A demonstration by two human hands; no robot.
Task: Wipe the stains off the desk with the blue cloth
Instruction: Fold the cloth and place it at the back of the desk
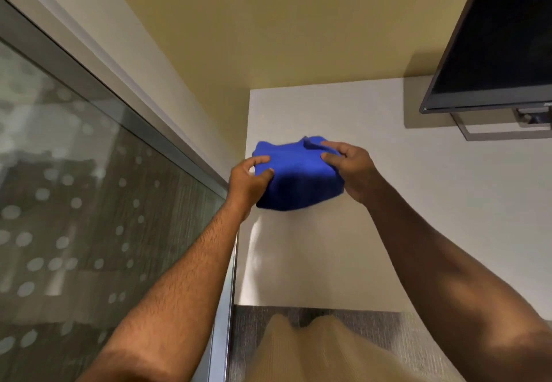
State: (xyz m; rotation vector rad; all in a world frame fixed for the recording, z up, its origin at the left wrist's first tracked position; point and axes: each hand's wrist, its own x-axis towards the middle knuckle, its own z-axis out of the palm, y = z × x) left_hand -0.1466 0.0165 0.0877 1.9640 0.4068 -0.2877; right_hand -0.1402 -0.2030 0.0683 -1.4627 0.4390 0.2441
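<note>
Hands pinched opposite edges of the blue cloth (295, 175): left hand (249, 180), right hand (352, 169). Bunched fabric risked patchy contact on the desk (418, 202), possibly missing stains.

You get one view only, head-worn, wide-angle, looking forward and steeply down from above the pale off-white desk top (418, 217). Both bare forearms run in from the bottom edge, close to the lens. Frosted glass window with grey metal frame (89, 187) fills the left; black flat monitor (501, 38) cuts the top-right corner
</note>
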